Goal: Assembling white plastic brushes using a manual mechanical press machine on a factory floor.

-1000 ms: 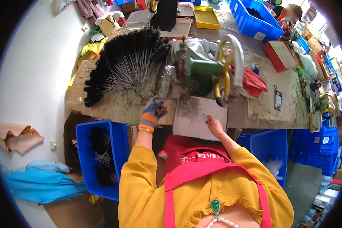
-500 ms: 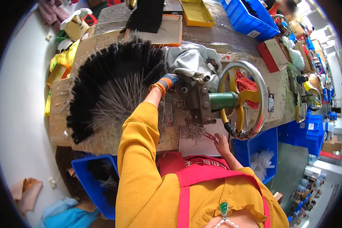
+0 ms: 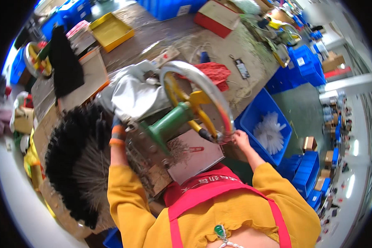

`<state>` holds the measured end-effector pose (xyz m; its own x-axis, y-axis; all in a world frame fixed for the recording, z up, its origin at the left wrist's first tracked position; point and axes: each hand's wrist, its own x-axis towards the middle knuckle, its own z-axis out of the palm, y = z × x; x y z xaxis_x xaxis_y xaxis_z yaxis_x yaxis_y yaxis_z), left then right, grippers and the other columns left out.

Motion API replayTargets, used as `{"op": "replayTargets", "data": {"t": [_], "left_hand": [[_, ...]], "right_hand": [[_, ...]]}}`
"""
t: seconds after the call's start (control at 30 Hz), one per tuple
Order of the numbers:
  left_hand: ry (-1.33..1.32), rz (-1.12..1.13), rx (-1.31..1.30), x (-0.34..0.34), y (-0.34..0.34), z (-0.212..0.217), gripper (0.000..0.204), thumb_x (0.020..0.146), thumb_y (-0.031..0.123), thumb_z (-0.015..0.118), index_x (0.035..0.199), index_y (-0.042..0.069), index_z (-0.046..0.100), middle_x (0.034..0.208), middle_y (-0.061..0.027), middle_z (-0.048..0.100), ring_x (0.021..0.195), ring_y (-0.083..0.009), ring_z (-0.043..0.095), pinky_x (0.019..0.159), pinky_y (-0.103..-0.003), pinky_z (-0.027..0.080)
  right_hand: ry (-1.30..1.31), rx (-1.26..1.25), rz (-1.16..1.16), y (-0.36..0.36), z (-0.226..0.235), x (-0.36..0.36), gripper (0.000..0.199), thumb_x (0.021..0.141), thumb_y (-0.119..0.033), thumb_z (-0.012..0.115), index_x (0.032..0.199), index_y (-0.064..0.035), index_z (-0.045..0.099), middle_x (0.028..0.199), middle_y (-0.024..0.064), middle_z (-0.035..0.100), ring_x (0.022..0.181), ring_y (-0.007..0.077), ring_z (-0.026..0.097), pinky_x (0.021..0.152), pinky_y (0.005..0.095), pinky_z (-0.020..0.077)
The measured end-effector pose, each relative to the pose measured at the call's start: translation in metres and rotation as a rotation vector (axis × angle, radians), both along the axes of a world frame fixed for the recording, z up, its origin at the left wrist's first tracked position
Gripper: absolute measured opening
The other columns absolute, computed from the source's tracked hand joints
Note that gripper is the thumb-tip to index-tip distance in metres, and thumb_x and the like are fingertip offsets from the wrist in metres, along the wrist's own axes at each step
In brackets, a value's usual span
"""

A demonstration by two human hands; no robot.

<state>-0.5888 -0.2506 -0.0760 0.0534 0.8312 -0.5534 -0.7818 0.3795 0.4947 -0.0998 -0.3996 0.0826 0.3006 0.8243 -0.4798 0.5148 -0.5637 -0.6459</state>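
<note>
A bench machine carries a green cylinder (image 3: 169, 122) and a large handwheel (image 3: 225, 111) with yellow spokes and a wrapped lower rim. My right hand (image 3: 240, 139) has its fingers closed at that lower rim. On the machine's left side is my left hand (image 3: 118, 126), in a blue and orange glove; its fingers are hidden against the machine. Beside it fans a big pile of black-bristled brushes with thin wire stems (image 3: 89, 169). A small flat red tool (image 3: 196, 149) lies on a pale board (image 3: 202, 161) near a heap of thin wire pieces (image 3: 178, 149).
Grey cloth (image 3: 138, 89) drapes behind the machine. Past the wheel are red netting (image 3: 215, 73) and a small dark tagged item (image 3: 241, 68). A blue bin (image 3: 283, 142) with white bristle bundles stands at right. A yellow tray (image 3: 111, 33) and red box (image 3: 217, 18) sit farther back.
My right hand has let go of the red tool, now lying on the board, and moved right and up to the handwheel's rim. My left hand stays at the machine. The view has turned.
</note>
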Motion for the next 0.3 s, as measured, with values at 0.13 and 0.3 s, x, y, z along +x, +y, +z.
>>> {"op": "replayTargets", "data": {"t": [0.13, 0.3], "left_hand": [[0.626, 0.005, 0.199, 0.016, -0.091, 0.09, 0.027, 0.081, 0.02, 0.042, 0.101, 0.003, 0.048, 0.084, 0.0, 0.05, 0.069, -0.0078, 0.046, 0.059, -0.02, 0.04], [1.398, 0.399, -0.329, 0.058, -0.13, 0.122, 0.03, 0.081, 0.022, 0.043, 0.107, 0.009, 0.05, 0.108, -0.0167, 0.049, 0.086, -0.0315, 0.053, 0.078, -0.033, 0.04]], "right_hand": [[-0.031, 0.11, -0.238, 0.052, 0.002, 0.09, 0.017, 0.073, -0.008, 0.044, 0.085, -0.001, 0.053, 0.069, 0.0066, 0.058, 0.054, 0.0106, 0.053, 0.041, 0.0219, 0.0423], [-0.661, 0.179, 0.07, 0.167, -0.043, 0.139, 0.028, 0.066, -0.021, 0.054, 0.088, -0.0052, 0.056, 0.085, 0.0126, 0.058, 0.081, 0.0196, 0.057, 0.07, 0.032, 0.0436]]}}
